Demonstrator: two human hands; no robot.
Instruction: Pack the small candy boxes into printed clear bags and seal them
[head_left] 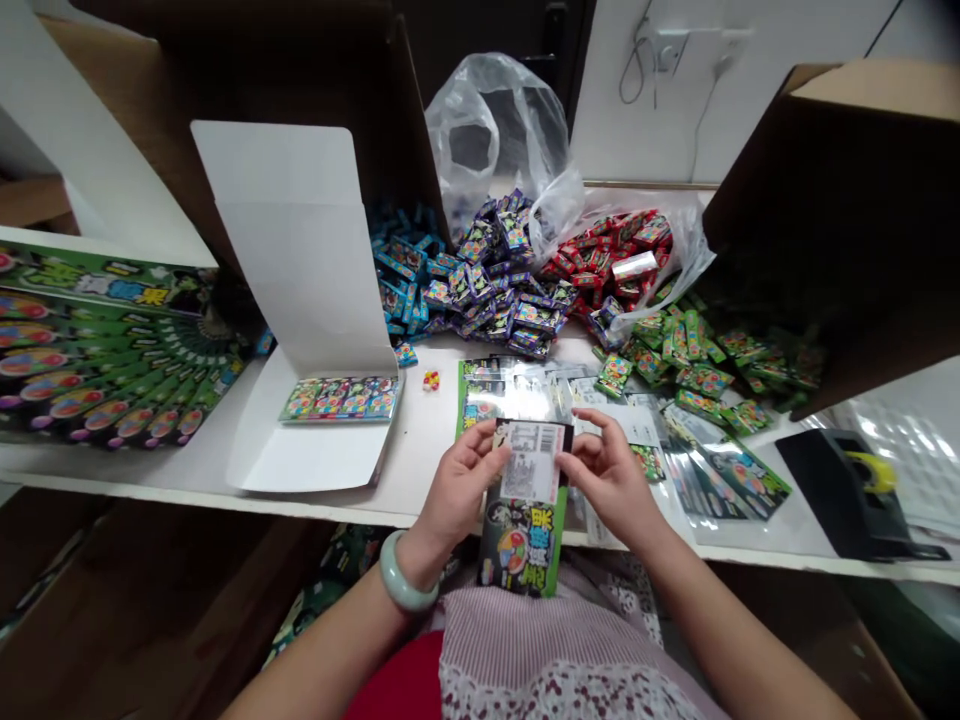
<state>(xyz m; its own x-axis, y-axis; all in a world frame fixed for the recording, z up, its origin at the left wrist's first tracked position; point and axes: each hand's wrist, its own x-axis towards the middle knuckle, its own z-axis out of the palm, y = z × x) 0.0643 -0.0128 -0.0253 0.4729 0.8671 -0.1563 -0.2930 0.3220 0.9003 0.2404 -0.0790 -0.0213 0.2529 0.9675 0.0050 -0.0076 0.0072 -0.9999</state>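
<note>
Between my two hands, over the table's front edge, is a printed candy packet (517, 540) in black and green with a white barcode label on its upper part. My left hand (465, 480) pinches the packet's left edge, thumb on the label. On the other side, my right hand (611, 480) grips the upper right edge between thumb and fingers. Behind the hands lie more flat printed packets (480, 385) and clear plastic sleeves. An open white display box (307, 465) with a row of small colourful candy boxes (341, 398) stands to the left.
Heaps of blue boxes (405, 270), purple boxes (517, 290), red boxes (600, 255) and green packs (690, 350) lie at the back beside a clear plastic bag (495, 110). A black tape dispenser (840, 495) sits right. Folded green display boxes (112, 350) stand left. Large cartons (862, 230) flank the heaps.
</note>
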